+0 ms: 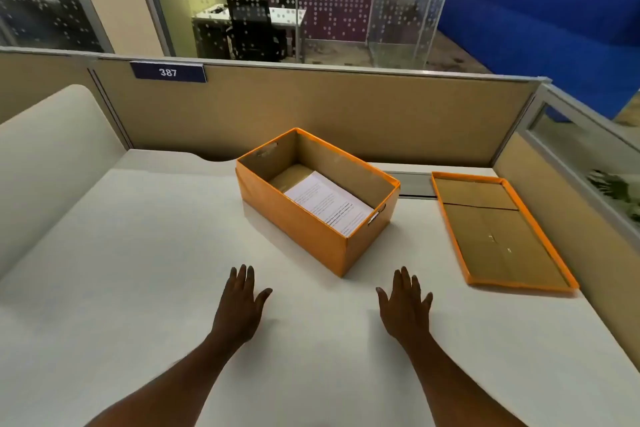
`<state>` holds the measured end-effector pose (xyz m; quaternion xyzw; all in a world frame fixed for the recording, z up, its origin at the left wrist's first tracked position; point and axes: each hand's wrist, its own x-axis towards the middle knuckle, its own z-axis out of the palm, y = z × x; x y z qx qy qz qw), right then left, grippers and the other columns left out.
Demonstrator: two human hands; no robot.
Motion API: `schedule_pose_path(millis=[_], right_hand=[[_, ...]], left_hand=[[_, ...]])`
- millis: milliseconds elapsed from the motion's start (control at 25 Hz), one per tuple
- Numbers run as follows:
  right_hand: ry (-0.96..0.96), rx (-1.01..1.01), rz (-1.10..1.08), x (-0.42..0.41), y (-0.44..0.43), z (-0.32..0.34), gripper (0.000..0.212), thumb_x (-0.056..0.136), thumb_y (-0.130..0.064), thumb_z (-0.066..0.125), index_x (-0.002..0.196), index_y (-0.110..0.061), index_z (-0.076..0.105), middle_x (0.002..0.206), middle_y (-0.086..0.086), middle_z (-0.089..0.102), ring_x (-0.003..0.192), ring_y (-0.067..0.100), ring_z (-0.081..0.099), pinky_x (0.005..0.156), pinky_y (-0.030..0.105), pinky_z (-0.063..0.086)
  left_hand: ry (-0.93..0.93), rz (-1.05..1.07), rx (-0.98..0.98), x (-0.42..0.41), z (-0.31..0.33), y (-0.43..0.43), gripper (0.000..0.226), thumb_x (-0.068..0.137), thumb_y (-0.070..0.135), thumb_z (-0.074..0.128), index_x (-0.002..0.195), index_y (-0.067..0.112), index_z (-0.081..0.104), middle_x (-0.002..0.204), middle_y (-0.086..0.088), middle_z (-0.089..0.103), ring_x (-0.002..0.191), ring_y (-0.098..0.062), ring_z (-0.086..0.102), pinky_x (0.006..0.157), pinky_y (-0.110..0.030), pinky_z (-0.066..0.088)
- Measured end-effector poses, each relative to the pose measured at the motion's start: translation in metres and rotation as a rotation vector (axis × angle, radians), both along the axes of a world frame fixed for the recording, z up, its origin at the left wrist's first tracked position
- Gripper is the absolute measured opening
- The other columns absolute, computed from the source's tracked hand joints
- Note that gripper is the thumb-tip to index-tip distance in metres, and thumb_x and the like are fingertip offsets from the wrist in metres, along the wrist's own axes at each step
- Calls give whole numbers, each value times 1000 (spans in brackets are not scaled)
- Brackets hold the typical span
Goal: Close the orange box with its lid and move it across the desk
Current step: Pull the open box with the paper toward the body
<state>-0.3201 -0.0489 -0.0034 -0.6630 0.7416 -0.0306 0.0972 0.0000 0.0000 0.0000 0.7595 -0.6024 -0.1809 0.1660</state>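
An orange box (294, 218) stands uncovered at the middle of the white desk (138, 253), turned at an angle. Printed paper sheets (329, 203) lie on its brown floor. Its orange lid (498, 232) lies upside down on the desk to the right, apart from the box, brown inside facing up. My left hand (240, 305) rests flat on the desk in front of the box, fingers spread, holding nothing. My right hand (405, 305) lies flat too, just below the box's near corner, fingers apart and empty.
A tan partition wall (346, 107) with a "387" sign (168, 72) closes the desk's far side. Another partition (561, 204) runs along the right edge, close to the lid. A rounded cream panel (52, 156) stands at the left. Glass walls and an office chair lie beyond.
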Motion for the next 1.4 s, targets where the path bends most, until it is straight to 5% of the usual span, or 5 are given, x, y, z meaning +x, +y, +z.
schedule_pose_path(millis=[360, 560, 920, 1240, 1400], right_hand=[[70, -9, 68, -9, 1, -15, 36, 90, -44, 52, 103, -11, 61, 105, 4, 62, 99, 25, 61, 82, 41, 49], [101, 74, 55, -17, -26, -10, 38, 96, -43, 36, 115, -17, 54, 117, 0, 58, 111, 20, 54, 88, 34, 45], [-165, -32, -149, -24, -135, 19, 39, 94, -32, 48, 117, -2, 56, 120, 17, 59, 113, 35, 55, 90, 42, 46], [-1062, -86, -793, -47, -273, 53, 37, 96, -26, 40, 109, 2, 60, 118, 18, 65, 103, 32, 63, 90, 41, 49], [-671, -176, -393, -34, -325, 73, 39, 96, -26, 39, 102, 3, 65, 106, 22, 68, 99, 36, 62, 83, 40, 49]], left_hand=[[-180, -100, 178, 8, -21, -8, 33, 96, 36, 46, 103, 7, 61, 118, -9, 59, 120, -28, 50, 94, -34, 43], [-203, -34, 152, 10, -24, -24, 31, 93, 37, 49, 88, 10, 63, 97, -6, 63, 98, -28, 58, 74, -36, 47], [422, 412, 71, -20, 14, -118, 68, 95, 49, 43, 135, -5, 45, 138, -26, 51, 131, -37, 44, 109, -43, 31], [963, 770, -23, -53, 45, -179, 75, 90, 67, 23, 152, 23, 16, 160, -8, 21, 145, -35, 24, 116, -58, 21], [1231, 789, -73, -64, 45, -194, 84, 81, 76, 28, 150, 26, 23, 155, -10, 34, 139, -36, 35, 111, -62, 28]])
